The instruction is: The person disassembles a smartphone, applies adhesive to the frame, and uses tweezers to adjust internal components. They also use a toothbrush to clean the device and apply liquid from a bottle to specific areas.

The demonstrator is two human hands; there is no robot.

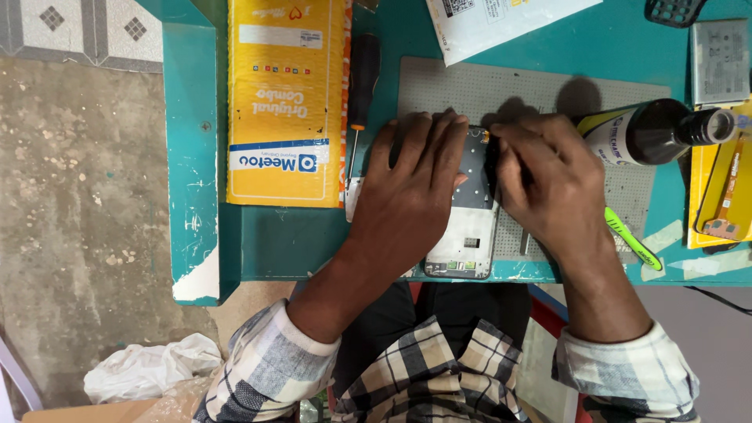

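Grey perforated rubber mat (548, 90) on teal wooden bench (188, 157), opened white-framed phone chassis (468, 235) atop; left hand (411, 184) flat, pressing it, right hand (548, 184) curled at its edge, grip unclear.

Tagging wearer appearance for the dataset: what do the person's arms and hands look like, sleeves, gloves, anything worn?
Both hands are bare: no gloves, and no rings or watch visible on the left hand or the right hand. Each arm wears a plaid shirt in white, grey and black, the left sleeve and the right sleeve pushed up to leave the forearms uncovered.
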